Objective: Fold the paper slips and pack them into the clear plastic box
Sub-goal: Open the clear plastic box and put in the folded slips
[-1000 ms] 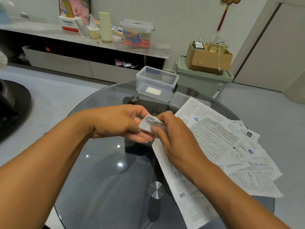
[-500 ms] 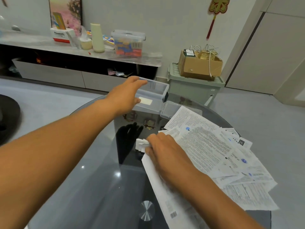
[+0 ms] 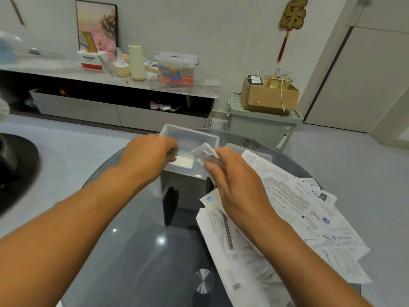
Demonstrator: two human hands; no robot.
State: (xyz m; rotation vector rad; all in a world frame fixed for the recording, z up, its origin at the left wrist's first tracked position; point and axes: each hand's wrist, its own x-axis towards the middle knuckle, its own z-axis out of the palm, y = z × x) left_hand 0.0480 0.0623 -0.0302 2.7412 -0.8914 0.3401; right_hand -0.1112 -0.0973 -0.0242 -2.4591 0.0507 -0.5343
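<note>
Glass table (image 3: 132, 251): left hand (image 3: 148, 158) grips clear box (image 3: 190, 138) wall, fingertips hidden; at 3 o'clock, right hand (image 3: 236, 180) pinches blurred folded slip (image 3: 202, 152).

A single wide-angle view from the person's head looks forward and down across a round glass table (image 3: 132, 251). Both forearms reach in from the bottom edge, close to the lens, and the hands meet near the middle of the frame. Beyond the table the view takes in the floor, a low sideboard (image 3: 124, 85) and the far wall.
</note>
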